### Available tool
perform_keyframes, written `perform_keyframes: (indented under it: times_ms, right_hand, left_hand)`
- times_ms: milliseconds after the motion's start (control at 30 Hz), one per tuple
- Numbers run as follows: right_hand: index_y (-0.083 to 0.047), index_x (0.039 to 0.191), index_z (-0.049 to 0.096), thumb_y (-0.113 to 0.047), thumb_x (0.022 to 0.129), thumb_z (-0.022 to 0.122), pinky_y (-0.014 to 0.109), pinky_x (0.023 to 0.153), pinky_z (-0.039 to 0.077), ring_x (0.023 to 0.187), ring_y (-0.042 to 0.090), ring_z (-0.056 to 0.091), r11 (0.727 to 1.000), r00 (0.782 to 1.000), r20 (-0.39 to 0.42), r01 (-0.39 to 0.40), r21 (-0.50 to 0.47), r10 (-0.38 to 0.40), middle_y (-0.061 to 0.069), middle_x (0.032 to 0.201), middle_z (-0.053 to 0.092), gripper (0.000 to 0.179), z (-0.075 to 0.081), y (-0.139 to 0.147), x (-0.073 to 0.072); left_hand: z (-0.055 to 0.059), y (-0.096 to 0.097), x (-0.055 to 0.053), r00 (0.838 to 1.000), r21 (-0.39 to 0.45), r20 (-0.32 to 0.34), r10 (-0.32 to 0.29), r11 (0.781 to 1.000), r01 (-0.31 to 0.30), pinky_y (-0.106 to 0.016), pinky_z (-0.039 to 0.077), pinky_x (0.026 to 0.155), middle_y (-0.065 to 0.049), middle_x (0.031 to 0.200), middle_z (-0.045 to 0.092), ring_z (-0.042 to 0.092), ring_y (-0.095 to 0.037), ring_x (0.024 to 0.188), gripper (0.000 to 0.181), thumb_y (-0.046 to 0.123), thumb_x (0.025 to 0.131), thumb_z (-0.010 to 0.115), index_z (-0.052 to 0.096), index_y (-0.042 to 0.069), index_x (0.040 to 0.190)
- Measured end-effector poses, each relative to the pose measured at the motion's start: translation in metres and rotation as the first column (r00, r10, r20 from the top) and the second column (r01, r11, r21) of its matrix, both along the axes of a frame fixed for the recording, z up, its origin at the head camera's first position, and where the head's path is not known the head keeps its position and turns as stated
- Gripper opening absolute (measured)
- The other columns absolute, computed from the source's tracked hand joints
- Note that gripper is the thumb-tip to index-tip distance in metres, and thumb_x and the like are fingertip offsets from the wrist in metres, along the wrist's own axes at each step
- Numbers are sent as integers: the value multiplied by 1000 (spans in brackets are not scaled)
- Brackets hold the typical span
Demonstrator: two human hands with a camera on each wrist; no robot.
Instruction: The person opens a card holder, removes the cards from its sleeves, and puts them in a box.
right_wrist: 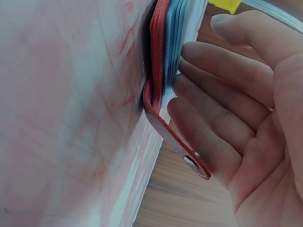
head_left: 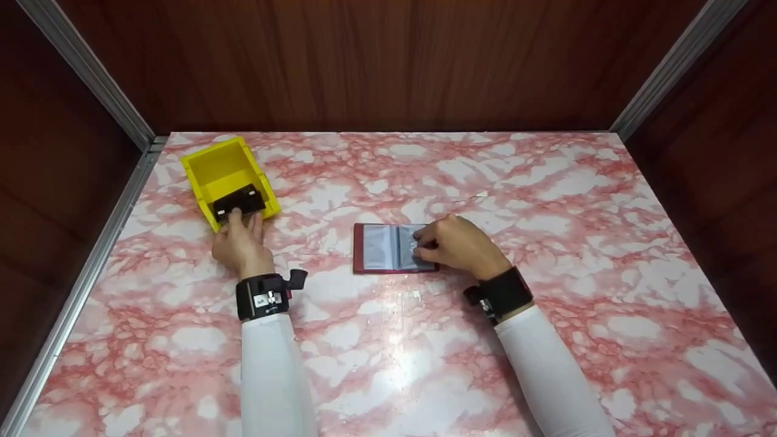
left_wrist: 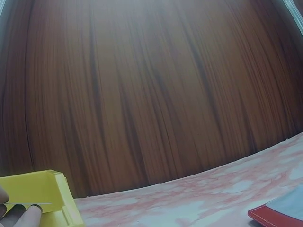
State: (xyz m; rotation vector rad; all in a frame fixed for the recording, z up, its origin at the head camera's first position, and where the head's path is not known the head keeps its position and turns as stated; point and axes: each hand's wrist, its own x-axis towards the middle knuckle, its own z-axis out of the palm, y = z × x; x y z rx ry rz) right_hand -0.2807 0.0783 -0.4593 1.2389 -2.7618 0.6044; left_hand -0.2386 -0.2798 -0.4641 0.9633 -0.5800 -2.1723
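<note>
Card [head_left: 240,200] looking light, stiff, edge-held best; left hand [head_left: 241,246] pinching it near far-left desk corner [head_left: 176,139]; half-open right hand [head_left: 461,244] touching cardholder [head_left: 377,247].

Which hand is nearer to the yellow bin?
Left. The left hand is at the near edge of the yellow bin, pinching a black card; the right hand is farther away, at the right side of the open red card holder.

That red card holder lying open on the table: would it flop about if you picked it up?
The red card holder would likely fold at its middle, where its two halves meet. Its sleeves look thin and glossy, so they may bend easily and feel slippery. The snap strap sticks out and might swing or catch.
</note>
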Motion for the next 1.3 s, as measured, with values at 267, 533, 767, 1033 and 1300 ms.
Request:
perform_keyframes:
  times_ms: [267,533,767,1033,1300]
  right_hand:
    - [-27,83,75,-33,80,69,23,70,53,88,4,65,1000,1000,11,21,0,-21,-3,103,71,10,1,0,1]
    - [-25,83,75,-33,80,69,23,68,52,87,5,65,1000,1000,0,1,-6,-1,-2,104,71,10,3,0,2]
    - [-27,80,75,-34,81,68,21,66,50,84,2,64,1000,1000,8,3,-3,-3,-4,105,70,9,1,0,1]
    - [-25,81,75,-33,81,68,22,67,51,81,1,63,1000,1000,-2,-3,-5,3,-3,102,71,11,1,0,1]
    - [-26,80,74,-33,81,68,24,68,52,78,3,63,1000,1000,0,4,-2,-4,-4,100,71,10,1,0,1]
  left_hand:
    - [1,1,1,1000,0,-18,-1,1000,1,-36,58,78,-17,117,62,66,-32,95,19,8,79,71,59,0,91]
    - [-1,1,2,1000,-12,-12,-10,1000,10,-36,58,78,-19,120,60,65,-34,99,21,10,79,71,59,0,92]
    - [-2,2,3,999,-10,19,-28,1000,29,-36,58,77,-16,114,62,68,-31,90,24,14,79,72,59,2,95]
    - [-2,1,4,999,-2,26,-33,999,33,-38,57,79,-18,108,66,68,-29,89,29,16,79,73,62,2,102]
    - [-2,-1,5,998,14,45,-52,999,51,-38,57,81,-17,105,67,69,-28,88,35,20,79,73,62,4,108]
